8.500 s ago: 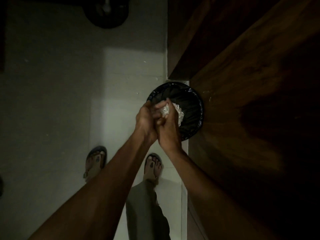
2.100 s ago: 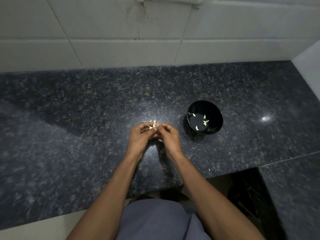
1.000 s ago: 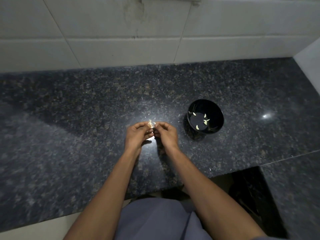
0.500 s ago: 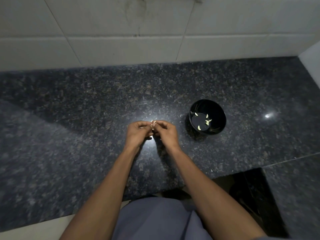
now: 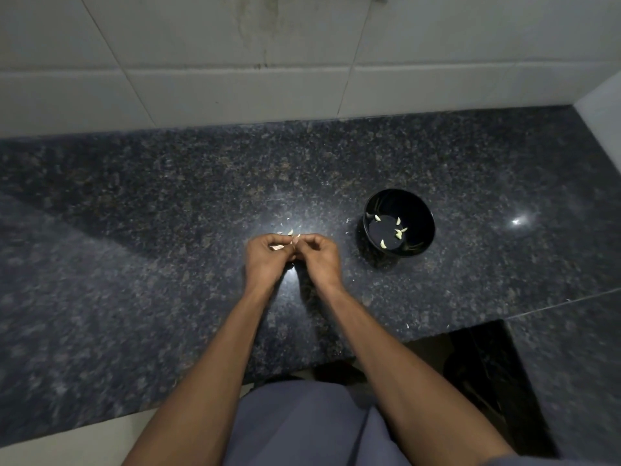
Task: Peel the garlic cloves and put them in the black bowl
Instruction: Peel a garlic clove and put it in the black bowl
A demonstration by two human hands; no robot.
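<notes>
Head view, dark speckled granite counter [image 5: 141, 250] against a white tiled wall [image 5: 235, 79]. Left hand [image 5: 265, 260] and right hand [image 5: 319, 258] meet at frame centre, fingertips touching, fingers of both curled in a narrow pinch around a garlic clove [image 5: 277, 247]; only a pale sliver of it shows between the left fingers, so peeled or unpeeled cannot be told. Small pale bits [image 5: 291, 232] lie on the counter just at 12 o'clock of the fingertips; skin or clove pieces, cannot tell. Black bowl [image 5: 420, 210] stands upright on the counter near the hands, at 3 o'clock from them, apart from both. Inside it, several peeled cloves [image 5: 398, 233] are scattered over the bottom.
</notes>
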